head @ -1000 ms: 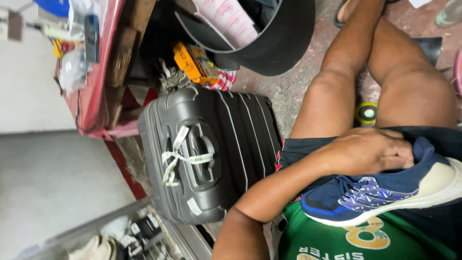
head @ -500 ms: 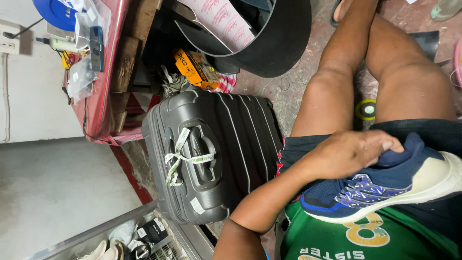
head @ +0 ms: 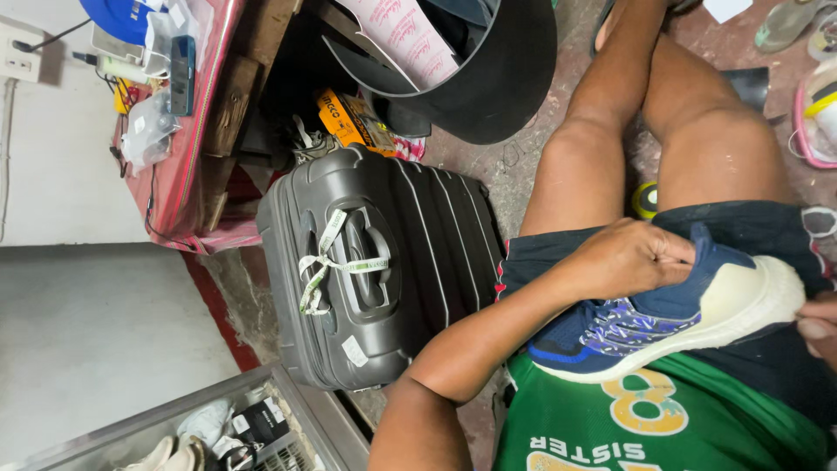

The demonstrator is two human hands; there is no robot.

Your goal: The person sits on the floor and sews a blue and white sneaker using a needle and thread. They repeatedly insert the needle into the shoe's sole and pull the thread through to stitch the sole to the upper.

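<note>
The sneaker (head: 671, 323) lies on the lap, the suitcase (head: 375, 270) beside the legs, seemingly upright.

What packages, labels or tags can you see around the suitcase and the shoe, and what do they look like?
Paper tag: white and green strip tied to the suitcase handle.
Sticker: small white patch near the suitcase's lower corner.
Box: orange and black, behind the suitcase.
Pink printed sheet: inside the black tub.
Left hand: grips the blue shoe.
</note>
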